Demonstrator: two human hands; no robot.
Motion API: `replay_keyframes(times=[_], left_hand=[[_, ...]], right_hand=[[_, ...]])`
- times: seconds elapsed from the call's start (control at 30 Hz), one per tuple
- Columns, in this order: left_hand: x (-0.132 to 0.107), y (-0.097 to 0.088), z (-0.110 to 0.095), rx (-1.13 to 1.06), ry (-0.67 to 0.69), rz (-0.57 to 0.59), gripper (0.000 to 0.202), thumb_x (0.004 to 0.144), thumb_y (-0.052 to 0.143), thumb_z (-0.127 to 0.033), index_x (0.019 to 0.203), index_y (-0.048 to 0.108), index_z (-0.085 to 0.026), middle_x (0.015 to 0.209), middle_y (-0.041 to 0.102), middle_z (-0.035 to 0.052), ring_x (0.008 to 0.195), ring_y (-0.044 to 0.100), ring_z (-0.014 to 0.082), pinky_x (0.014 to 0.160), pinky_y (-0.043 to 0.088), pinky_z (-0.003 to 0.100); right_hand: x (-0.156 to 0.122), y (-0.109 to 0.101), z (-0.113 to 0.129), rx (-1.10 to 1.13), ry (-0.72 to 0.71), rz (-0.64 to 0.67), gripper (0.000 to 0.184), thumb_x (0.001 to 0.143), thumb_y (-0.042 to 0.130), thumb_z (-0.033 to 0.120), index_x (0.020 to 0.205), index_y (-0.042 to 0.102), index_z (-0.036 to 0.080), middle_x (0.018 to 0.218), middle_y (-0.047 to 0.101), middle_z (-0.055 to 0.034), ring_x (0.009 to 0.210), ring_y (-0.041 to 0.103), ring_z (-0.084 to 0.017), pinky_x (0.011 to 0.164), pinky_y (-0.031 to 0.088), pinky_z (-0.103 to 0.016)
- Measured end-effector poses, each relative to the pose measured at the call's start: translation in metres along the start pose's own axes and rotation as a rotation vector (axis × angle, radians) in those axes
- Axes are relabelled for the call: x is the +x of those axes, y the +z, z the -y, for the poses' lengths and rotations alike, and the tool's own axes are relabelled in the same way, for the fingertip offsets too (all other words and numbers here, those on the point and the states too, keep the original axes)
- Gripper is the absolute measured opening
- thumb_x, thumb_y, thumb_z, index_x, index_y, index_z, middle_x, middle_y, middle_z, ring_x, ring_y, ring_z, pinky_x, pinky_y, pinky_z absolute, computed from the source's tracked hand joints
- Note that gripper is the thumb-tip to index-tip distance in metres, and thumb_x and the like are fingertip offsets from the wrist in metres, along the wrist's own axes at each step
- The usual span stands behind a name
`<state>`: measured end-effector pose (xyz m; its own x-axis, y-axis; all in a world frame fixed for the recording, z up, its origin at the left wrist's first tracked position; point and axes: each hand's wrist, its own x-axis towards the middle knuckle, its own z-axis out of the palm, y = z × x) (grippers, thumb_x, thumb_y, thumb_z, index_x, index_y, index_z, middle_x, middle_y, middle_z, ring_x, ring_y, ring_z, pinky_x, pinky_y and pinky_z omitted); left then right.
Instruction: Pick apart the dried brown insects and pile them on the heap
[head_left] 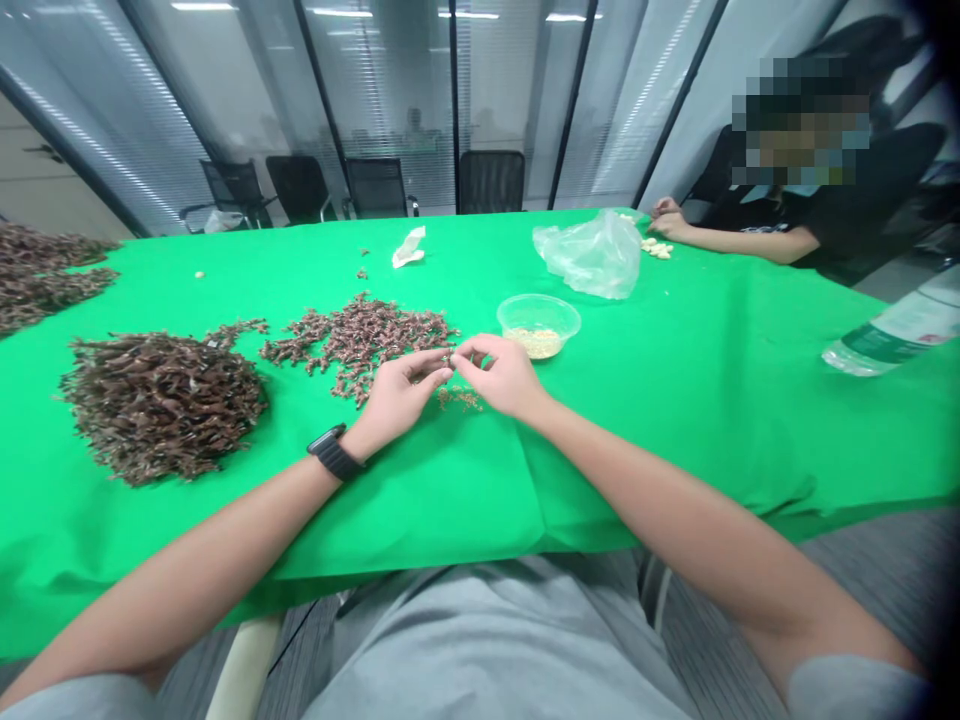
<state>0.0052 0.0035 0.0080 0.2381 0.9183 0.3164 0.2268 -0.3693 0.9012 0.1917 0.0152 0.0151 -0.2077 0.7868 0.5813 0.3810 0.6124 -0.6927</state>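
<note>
My left hand [405,388] and my right hand [501,374] meet at the fingertips, both pinching a small dark dried piece [448,358] that is mostly hidden by the fingers. It resembles the brown, knobbly dried pieces in the loose spread [375,335] just beyond my left hand. Fine brown crumbs [459,399] lie on the cloth below my fingers. Behind my right hand stands a clear round plastic bowl [540,312] with small pale-yellow bits [541,344] in the bottom. A dark watch [335,453] is on my left wrist.
Left on the green cloth [450,500] sits a big heap of dried brown pieces [161,405], with another heap [45,270] beyond. A crumpled clear bag [592,255], a white scrap [409,248] and a tilted bottle [900,325] lie around. A co-worker's hand [667,220] is near pale pieces [657,248].
</note>
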Motion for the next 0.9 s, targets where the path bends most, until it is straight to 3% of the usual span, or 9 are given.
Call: replay_keyframes(times=[0.9], left_hand=[[0.0003,0.0019,-0.0018,-0.102,-0.034,0.01,0.049,0.08,0.079,-0.041,0.119,0.072,-0.013,0.115,0.077,0.0143,0.106,0.074,0.0279,0.097,0.059,0.042]], right_hand=[[-0.0021,0.0007,0.0005,-0.069,-0.072,0.006,0.014,0.088,0.061,0.02,0.078,0.071,0.018,0.073,0.066,-0.0015,0.067,0.058,-0.014,0.062,0.044,-0.027]])
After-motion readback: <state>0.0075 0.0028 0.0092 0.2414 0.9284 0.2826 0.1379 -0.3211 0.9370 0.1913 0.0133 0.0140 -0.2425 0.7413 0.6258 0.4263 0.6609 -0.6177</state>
